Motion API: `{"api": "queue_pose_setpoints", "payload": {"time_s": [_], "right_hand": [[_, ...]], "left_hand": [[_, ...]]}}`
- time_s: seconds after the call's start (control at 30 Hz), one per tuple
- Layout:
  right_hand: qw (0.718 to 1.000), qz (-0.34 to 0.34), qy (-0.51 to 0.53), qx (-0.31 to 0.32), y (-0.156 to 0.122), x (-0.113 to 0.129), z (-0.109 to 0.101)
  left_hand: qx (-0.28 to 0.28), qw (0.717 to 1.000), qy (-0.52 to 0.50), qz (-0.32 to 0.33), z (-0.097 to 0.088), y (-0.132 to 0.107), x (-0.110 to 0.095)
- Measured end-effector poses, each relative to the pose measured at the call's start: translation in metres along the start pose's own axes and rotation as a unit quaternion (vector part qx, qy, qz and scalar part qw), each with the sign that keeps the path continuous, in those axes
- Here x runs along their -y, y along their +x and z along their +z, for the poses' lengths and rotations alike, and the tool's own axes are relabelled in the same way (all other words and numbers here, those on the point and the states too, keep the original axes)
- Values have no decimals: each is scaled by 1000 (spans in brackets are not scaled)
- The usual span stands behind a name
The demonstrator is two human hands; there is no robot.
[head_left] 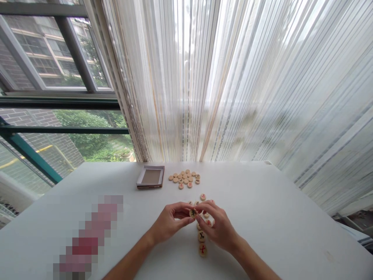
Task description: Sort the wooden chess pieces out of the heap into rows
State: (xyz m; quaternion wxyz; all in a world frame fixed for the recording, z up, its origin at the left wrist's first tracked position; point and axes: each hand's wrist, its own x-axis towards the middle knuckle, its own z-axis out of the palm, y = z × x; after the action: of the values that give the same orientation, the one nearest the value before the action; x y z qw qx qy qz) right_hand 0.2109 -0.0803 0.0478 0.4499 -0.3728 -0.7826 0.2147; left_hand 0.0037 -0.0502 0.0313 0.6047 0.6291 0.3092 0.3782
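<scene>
Between my two hands is a round wooden xiangqi piece (pixel 192 213) with a black character facing up. My left hand (pixel 167 223) grips it from the left with fingers and thumb, while the fingertips of my right hand (pixel 220 227) pinch its right side. Below them on the table, a black-marked piece (pixel 201 236) and a red-marked piece (pixel 203 249) lie in a column. Another red piece (pixel 208 223) shows beneath my right palm. Several more pieces around my fingers are partly hidden. Just beyond my hands lies a red-marked piece (pixel 203 197).
A cluster of pieces (pixel 185 181), mostly blank side up, lies farther back on the white table (pixel 262 217). Left of it sits a shallow open box (pixel 163 177). A pixelated pinkish strip (pixel 87 245) covers the left side. Curtains and a window stand behind.
</scene>
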Motion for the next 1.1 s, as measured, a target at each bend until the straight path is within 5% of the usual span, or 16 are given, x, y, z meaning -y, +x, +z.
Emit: {"api": "queue_pose_setpoints", "payload": {"time_s": [1.1], "right_hand": [[989, 106, 97, 26, 4, 0, 0]], "left_hand": [[0, 999, -40, -22, -4, 1, 0]]}}
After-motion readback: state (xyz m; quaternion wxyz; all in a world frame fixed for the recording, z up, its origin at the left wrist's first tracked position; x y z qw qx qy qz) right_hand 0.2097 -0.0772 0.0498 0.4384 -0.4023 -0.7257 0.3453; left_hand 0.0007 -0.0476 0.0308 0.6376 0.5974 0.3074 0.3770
